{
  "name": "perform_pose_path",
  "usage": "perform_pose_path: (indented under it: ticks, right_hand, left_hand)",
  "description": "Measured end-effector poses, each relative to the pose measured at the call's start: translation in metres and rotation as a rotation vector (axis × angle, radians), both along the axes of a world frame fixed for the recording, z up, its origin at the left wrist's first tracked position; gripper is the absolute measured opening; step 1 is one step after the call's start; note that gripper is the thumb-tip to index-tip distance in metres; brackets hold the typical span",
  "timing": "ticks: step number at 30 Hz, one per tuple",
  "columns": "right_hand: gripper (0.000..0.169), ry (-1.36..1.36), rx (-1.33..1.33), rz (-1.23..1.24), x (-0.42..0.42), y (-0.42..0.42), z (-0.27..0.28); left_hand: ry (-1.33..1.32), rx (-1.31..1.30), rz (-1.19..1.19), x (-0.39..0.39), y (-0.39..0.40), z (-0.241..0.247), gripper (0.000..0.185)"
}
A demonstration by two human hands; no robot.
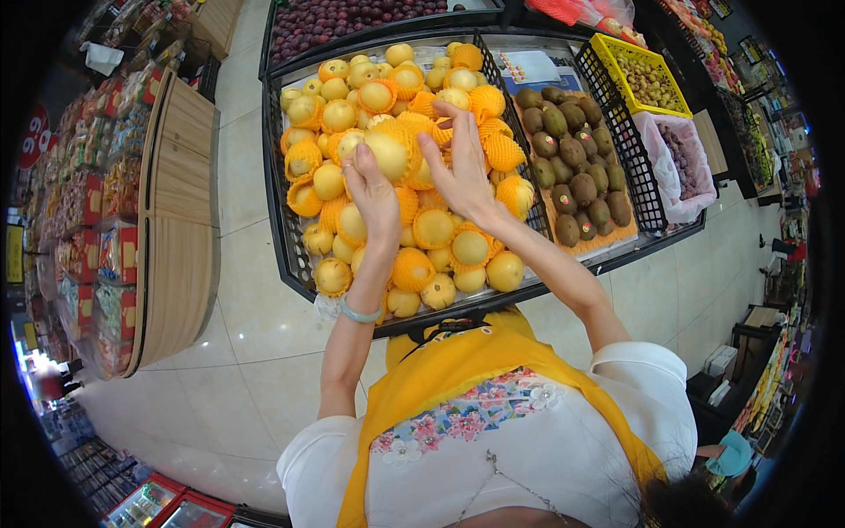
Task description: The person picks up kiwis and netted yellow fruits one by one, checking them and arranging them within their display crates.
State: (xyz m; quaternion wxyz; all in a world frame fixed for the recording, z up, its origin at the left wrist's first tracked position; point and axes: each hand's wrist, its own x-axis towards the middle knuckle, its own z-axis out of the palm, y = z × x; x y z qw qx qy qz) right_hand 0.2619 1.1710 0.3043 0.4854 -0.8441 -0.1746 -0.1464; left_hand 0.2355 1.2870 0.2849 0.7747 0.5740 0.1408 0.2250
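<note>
A large round yellow fruit (388,155), partly sleeved in an orange foam net, is held above the pile. My left hand (373,201) grips it from the near left, thumb resting on the skin. Just to its right is my right hand (462,165), fingers spread, with nothing visible in its palm. Whether its thumb touches the foam net, I cannot tell. Beneath both hands lie many more yellow fruits (434,228), some bare and some in orange foam nets (505,152). They fill a black plastic display bin (290,254).
Right of the bin lie kiwifruit (583,189) behind a black grid divider (528,171). A yellow basket (643,109) and a pink-lined box (709,195) stand farther right. Plums (343,23) fill the bin beyond. A wooden shelf unit (175,231) with packaged goods flanks the tiled floor (264,317).
</note>
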Motion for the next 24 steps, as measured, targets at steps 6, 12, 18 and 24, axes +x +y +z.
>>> perform_pose_path:
  ticks: [6, 12, 18, 24]
  right_hand:
    - [0.068, 0.057, -0.079, 0.508, 0.027, -0.007, 0.013]
    - [0.069, 0.018, -0.050, 0.342, 0.064, -0.003, -0.011]
    - [0.071, 0.080, -0.013, 0.357, 0.089, 0.007, -0.019]
    - [0.074, 0.135, -0.184, 0.389, 0.108, 0.025, -0.027]
  left_hand:
    - [-0.026, 0.374, -0.112, 0.032, 0.001, -0.008, 0.047]
    - [0.027, -0.028, -0.247, 0.060, 0.020, -0.020, 0.040]
    - [0.123, -0.054, -0.284, 0.076, 0.051, -0.030, 0.022]
    - [-0.014, 0.149, -0.013, 0.091, 0.047, -0.038, 0.015]
